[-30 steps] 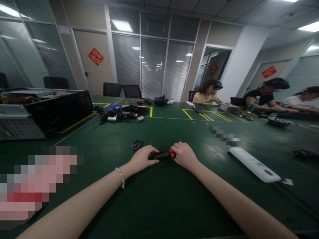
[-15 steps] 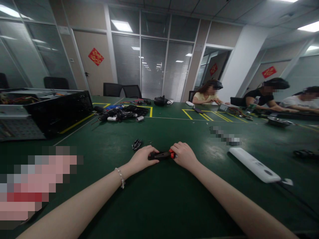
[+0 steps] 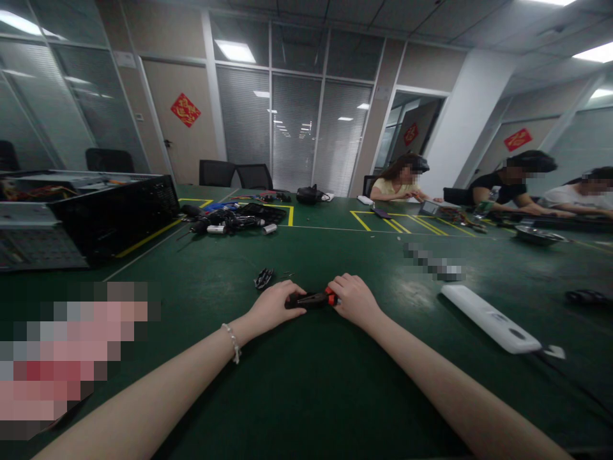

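My left hand [image 3: 276, 300] is closed on the left end of a long black piece [image 3: 309, 299], thumb on the near side and fingers on the far side. At its right end my right hand [image 3: 353, 297] grips a tool with a red-and-black handle [image 3: 330, 296], the fingers curled over it. Where the tool meets the black piece is too dark to make out, and the hand hides much of the handle. Just beyond my left hand, a small black-and-silver part [image 3: 264, 278] lies on the green table [image 3: 306, 390], with tiny thin bits beside it.
An opened computer case [image 3: 115, 217] stands at the left. Tangled cables and parts [image 3: 234, 217] lie farther back. A white power strip [image 3: 491, 319] with its cord is on the right, near a metal bowl [image 3: 539, 234]. Several people sit at the far right side.
Both hands keep their hold, with almost no movement. The whole view has shifted very slightly.
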`<state>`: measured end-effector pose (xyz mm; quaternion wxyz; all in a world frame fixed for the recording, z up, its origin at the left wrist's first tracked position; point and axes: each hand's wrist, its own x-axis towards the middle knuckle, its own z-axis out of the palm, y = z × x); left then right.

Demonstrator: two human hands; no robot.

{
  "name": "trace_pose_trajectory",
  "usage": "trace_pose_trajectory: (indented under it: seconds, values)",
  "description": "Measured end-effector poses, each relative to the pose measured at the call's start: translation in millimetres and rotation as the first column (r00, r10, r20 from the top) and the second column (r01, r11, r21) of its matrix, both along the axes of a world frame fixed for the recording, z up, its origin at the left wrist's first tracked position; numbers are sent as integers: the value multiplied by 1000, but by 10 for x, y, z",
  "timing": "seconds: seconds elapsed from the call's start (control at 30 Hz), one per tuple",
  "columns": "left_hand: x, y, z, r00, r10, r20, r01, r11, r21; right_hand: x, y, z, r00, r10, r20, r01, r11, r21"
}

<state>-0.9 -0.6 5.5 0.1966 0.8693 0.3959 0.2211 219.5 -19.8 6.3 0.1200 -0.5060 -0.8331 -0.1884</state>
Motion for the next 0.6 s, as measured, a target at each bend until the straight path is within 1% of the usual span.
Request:
trace_pose_trajectory:
  seconds: [0.33,0.6]
  values:
    - [-5,31,-35,1000,-10,12,10,1000,22,3,0,-8,1000,-23,15,23,1000,-6]
    - [1,-7,12,1000,9,-7,-9,1000,-19,-1,-12,10,1000,-11,18,11,1000,2]
